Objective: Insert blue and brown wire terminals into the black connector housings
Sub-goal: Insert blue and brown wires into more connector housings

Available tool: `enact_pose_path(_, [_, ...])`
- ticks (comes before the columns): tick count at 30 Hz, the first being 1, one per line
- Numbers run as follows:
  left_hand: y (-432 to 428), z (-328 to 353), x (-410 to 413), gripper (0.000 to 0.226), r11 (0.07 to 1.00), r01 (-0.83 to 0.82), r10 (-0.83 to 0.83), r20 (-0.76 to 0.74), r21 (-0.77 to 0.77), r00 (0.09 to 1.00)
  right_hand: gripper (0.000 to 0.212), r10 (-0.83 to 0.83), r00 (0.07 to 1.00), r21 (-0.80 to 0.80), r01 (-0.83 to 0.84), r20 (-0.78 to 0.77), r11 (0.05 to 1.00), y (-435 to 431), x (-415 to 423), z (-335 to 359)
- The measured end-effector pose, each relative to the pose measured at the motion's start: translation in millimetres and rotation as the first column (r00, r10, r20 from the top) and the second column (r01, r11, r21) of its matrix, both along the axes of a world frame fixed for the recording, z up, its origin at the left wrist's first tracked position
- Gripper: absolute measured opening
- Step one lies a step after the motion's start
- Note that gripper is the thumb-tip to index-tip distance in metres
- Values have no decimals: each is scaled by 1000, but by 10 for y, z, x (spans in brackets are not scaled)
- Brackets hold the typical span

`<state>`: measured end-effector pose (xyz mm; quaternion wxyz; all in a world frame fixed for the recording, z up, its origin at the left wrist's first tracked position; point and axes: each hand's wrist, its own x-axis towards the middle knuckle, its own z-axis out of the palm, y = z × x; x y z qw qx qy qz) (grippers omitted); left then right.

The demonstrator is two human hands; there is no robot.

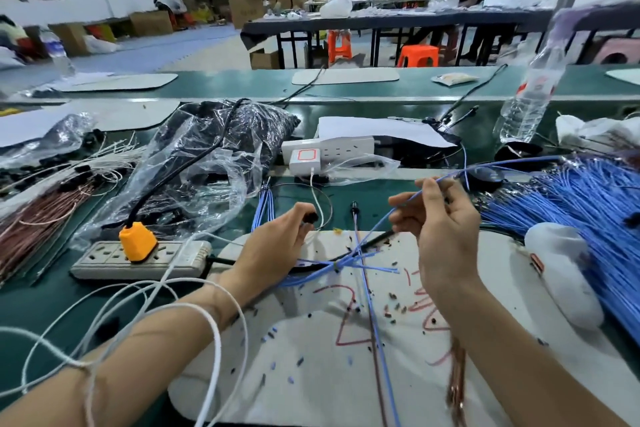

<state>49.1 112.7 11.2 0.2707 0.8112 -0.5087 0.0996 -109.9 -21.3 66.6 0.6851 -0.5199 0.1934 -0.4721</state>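
Green bench (346,87), white work mat (311,340) with red scribbles in front of the person; all places are given from the mat.

- Right of mat: big blue wire stock (588,204), fanned out.
- Far left of mat: brown wire bundle (38,218).
- Behind-left of mat: clear plastic bag (214,149) of dark parts, probably spare housings, too blurred to confirm.
- Just left of mat: power strip (138,258) with orange plug (136,241).
- On mat, centre: tied blue wires (332,267), crossing.
- Near edge of mat: loose brown wires (457,388).

Left hand (277,239) is above the mat's far-left edge, fingertips pinching a small black connector housing (311,217). Right hand (446,229) is raised over the mat's far edge, thumb and fingers pinching one blue wire (408,201). The wire runs down-left toward the tied blue wires and up-right off toward the blue wire stock. Hands are apart; wire and housing do not touch.

Step judged: picking and orienting one blue terminal before insertion, early in the cycle. To do it well:
- slide the pinch close to the terminal end so the wire does not buckle;
- turn the housing's cavity opening toward the right hand;
- align the terminal's locking tab with the slot;
- push straight in, then give a light tug to check the lock.

Risks: wrong cavity, or a snag on the crossing wires.
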Motion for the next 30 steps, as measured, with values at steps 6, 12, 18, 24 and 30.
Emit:
enact_pose_path(6, [-42, 65, -226, 15, 984, 42, -38, 29, -171, 999, 19, 88, 995, 47, -85, -50, 995, -12, -10, -150])
enact_pose_path(12, [-75, -8, -561, 14, 978, 130, -160, -188, -165, 969, 18, 235, 963, 61, -229, -132, 972, 17, 21, -273])
enact_pose_path(18, [-111, -69, -677, 13, 956, 114, -181, -240, -270, 954, 16, 382, 885, 114, -364, -265, 924, 23, 30, -352])
enact_pose_path(24, [-147, -24, -691, 14, 938, 161, -272, -366, -306, 890, 17, 358, 925, 213, -326, -131, 921, -41, 56, -387])
enact_pose_path(30, [-115, -27, -694, 29, 922, 179, -289, -304, -343, 908, 21, 170, 984, 272, -152, -47, 950, -142, 98, -444])
